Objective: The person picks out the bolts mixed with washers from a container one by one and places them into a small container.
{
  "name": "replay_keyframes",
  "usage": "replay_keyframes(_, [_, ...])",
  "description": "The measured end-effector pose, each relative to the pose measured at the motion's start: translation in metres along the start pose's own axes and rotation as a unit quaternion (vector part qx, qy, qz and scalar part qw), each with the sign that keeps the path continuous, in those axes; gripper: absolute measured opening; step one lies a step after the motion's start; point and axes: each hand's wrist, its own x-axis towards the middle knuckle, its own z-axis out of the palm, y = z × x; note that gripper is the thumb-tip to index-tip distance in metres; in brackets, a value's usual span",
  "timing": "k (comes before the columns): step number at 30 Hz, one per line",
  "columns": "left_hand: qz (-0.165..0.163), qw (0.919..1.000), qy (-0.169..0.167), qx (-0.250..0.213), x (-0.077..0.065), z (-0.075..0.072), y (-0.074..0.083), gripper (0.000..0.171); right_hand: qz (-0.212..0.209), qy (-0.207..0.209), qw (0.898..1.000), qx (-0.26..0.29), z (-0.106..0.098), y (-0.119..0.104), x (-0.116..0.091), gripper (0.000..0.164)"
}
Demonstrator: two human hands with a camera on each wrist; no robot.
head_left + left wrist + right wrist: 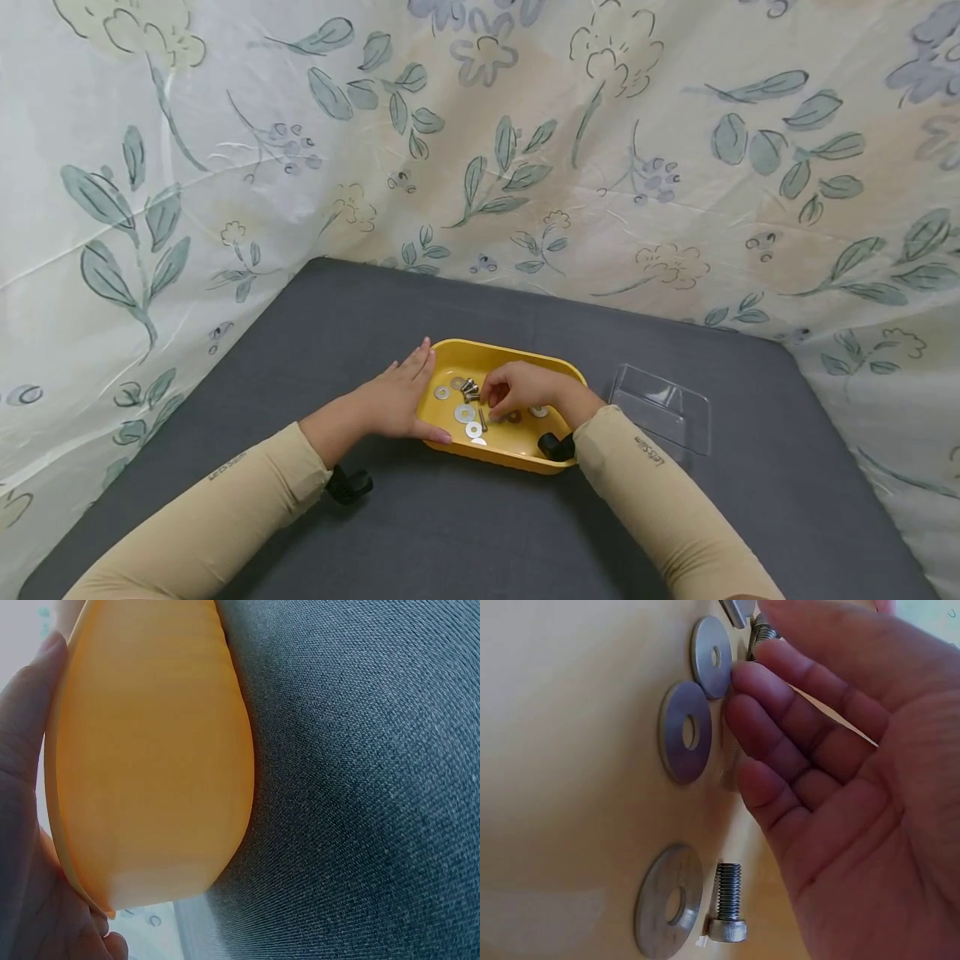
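Inside yellow tray [480,357] on dark cloth [450,533], holding right hand [528,387] among loose washers [671,720] and screws [726,930], fingers curled; cannot tell whether pinching anything. Resting left hand [396,404] on tray's left end, fingers extended. Risks, as judged: dropped screw from imprecise fingertip pinch; sliding tray from slack left-hand support.

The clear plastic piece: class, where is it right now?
In the head view, the clear plastic piece lies on the grey cloth, just right of the yellow tray.
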Motion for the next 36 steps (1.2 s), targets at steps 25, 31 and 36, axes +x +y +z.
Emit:
replay_keyframes(25, [0.01,0.9997,0.01,-0.018,-0.001,-0.006,0.003,0.13,-0.046,-0.016,0.995,-0.091,0.006,0.0,0.011,0.025])
replay_keyframes(31, [0.012,0.9996,0.011,-0.023,-0.002,-0.007,0.007,0.129,-0.033,-0.011,0.995,-0.092,0.004,-0.001,0.007,0.024])
replay_keyframes(36, [0.01,0.9996,0.012,-0.024,0.001,-0.002,0.007,0.128,-0.026,-0.009,0.996,-0.089,0.003,-0.001,0.003,0.022])
